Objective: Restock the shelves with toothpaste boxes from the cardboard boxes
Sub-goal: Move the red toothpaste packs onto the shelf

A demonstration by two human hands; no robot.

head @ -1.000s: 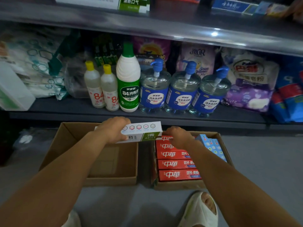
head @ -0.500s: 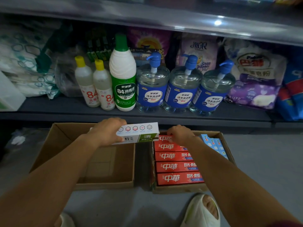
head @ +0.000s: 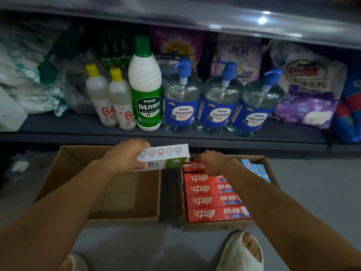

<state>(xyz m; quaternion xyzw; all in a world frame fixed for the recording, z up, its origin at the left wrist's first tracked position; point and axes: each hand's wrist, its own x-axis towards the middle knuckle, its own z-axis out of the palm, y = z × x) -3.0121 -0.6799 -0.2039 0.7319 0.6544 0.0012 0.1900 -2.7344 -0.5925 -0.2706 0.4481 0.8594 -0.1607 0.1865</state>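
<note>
The right hand curls its fingers onto the rearmost red toothpaste box, whose long axis runs left-right, directly beneath them. The left hand grips a white-and-green toothpaste box.

Left hand grips a white toothpaste box; right hand touches red boxes.

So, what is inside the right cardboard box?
The right cardboard box holds stacked red toothpaste boxes and blue boxes along its right side. The right hand covers the farthest red box; lower layers are hidden.
</note>
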